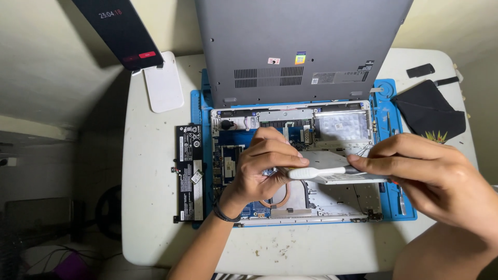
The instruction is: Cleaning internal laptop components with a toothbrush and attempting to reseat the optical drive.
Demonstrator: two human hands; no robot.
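White plastic fills my grip: my left hand point(265, 165) curls shut around the ribbed end of a white plastic brush handle point(317, 172), thumb under it and fingers folded over the top. My right hand point(421, 173) is pinched closed on the other end of that handle and on the thin grey metal plate point(340, 178) lying along it; I cannot tell which of the two its fingertips press harder. Both hands hover over the opened silver laptop base point(290, 161), above its blue circuit board and copper heat pipe, near the middle of the blue rubber work mat point(199, 103). The grey laptop bottom cover point(298, 46) leans upright at the mat's far edge. A long black battery pack point(189, 171) lies just off the mat's left edge on the white round table point(150, 207). A folded black cloth point(433, 111) sits toward the table's far right edge, and a white flat stand point(163, 85) holding a dark phone point(119, 31) rests at the far left.
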